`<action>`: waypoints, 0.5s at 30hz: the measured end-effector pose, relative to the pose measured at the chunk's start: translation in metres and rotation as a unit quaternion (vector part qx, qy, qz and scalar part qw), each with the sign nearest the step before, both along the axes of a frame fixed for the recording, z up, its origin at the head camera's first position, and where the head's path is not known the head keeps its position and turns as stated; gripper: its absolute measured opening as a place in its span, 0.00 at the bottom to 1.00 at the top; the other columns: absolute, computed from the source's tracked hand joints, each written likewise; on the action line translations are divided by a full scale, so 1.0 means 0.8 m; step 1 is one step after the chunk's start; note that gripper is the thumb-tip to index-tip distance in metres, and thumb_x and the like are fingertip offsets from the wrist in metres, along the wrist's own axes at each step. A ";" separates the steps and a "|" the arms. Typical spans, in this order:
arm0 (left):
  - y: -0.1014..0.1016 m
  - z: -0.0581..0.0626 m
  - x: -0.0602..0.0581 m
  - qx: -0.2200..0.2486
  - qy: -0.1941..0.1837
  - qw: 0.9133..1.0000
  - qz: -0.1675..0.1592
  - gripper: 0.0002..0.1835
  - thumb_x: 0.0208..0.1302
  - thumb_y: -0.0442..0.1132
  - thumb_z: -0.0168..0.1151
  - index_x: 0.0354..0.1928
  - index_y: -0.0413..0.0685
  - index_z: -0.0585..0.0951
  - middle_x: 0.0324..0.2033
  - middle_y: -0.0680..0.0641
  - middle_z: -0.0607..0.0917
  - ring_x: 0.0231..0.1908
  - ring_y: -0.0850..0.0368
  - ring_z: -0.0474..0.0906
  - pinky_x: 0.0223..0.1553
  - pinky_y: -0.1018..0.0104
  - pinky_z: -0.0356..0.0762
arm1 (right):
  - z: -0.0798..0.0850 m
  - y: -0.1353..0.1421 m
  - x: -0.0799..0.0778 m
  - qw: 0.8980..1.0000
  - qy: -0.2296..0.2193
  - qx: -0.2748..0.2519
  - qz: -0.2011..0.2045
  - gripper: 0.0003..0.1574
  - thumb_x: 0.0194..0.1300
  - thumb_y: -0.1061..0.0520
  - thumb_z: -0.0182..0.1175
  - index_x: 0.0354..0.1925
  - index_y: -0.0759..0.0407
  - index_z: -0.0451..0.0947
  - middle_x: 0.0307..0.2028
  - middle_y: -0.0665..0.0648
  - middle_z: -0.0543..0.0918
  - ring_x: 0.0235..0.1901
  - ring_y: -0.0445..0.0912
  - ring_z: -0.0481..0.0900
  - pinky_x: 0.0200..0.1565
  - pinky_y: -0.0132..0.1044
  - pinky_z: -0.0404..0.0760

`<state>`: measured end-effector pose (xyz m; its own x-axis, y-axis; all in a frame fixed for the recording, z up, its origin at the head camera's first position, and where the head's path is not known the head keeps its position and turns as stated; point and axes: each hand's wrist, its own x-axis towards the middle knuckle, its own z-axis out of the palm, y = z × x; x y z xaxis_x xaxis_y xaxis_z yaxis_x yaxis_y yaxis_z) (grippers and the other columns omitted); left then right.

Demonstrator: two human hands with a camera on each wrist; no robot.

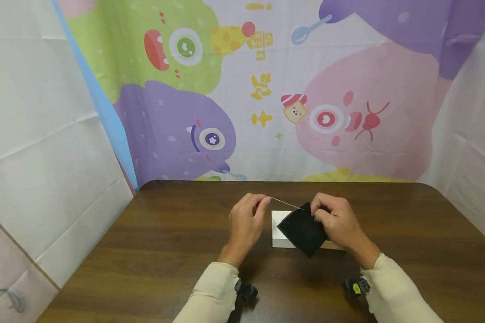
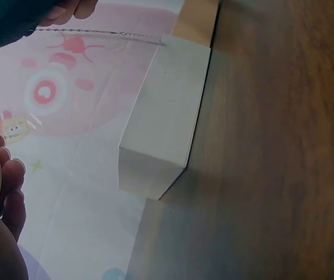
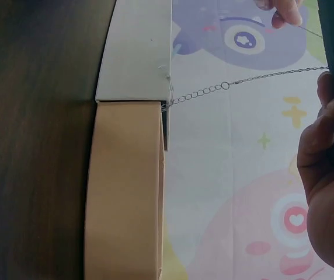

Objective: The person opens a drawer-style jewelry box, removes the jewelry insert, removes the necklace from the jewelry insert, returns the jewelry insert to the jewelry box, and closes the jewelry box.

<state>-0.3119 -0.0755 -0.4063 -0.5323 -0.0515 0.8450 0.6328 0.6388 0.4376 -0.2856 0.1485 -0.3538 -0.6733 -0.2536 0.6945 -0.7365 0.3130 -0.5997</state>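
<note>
My left hand pinches one end of a thin silver chain between thumb and fingertips. The chain runs right to the upper corner of a black square pad, tilted on its corner. My right hand grips that pad near its top right edge. Beneath the pad lies a box with a white part and a tan part, end to end. Another stretch of chain, with larger links, goes from the pad to the box where the two parts meet. The pad hides part of the box.
The box sits on a dark brown wooden table. A cartoon-printed curtain hangs behind the far edge, with pale panels at the sides. Black wrist cameras are strapped at both cream sleeves.
</note>
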 end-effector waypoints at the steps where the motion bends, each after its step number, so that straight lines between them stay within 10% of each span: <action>1: 0.000 0.001 0.000 0.001 0.000 1.000 0.000 0.10 0.69 0.45 0.66 0.33 0.49 0.87 0.24 0.56 0.79 0.24 0.64 0.73 0.26 0.67 0.70 | -0.002 0.001 -0.003 1.000 -0.003 0.000 0.000 0.19 0.48 0.80 0.51 0.21 0.57 0.72 0.22 0.51 0.74 0.22 0.42 0.71 0.26 0.33 0.70; 15: 0.000 0.004 0.003 0.005 -0.008 1.000 0.008 0.10 0.69 0.46 0.66 0.33 0.50 0.87 0.24 0.57 0.79 0.24 0.64 0.72 0.26 0.66 0.71 | -0.017 0.008 -0.014 0.998 -0.029 -0.017 0.047 0.22 0.49 0.80 0.52 0.23 0.54 0.74 0.23 0.51 0.75 0.22 0.45 0.73 0.25 0.35 0.71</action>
<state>-0.3091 -0.0755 -0.4031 -0.5453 -0.0682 0.8355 0.6151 0.6446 0.4540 -0.2969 0.1546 -0.3672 -0.6870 -0.2944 0.6644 -0.7253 0.2224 -0.6515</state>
